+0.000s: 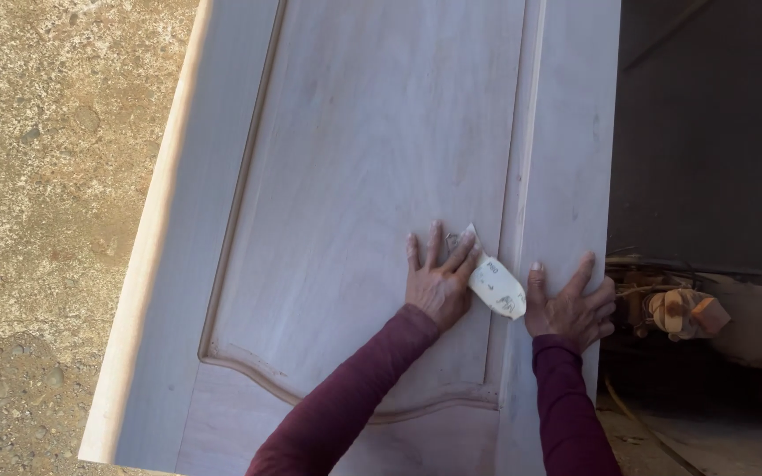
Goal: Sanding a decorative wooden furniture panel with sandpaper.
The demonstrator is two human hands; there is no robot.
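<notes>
Sandpaper [496, 284] under flat left hand [437, 280]

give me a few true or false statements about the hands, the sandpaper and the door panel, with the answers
1. The left hand lies flat on the pale wooden door panel. True.
2. The folded sandpaper lies on the gravel ground. False: it lies on the door, between the two hands, partly under the left hand's fingers.
3. The right hand rests near the door's right edge. True.
4. The person wears bright yellow sleeves. False: the sleeves are dark maroon.
5. The gravel ground shows to the left of the door. True.
6. The right hand grips a hammer. False: it lies open on the wood, holding no tool.
</notes>
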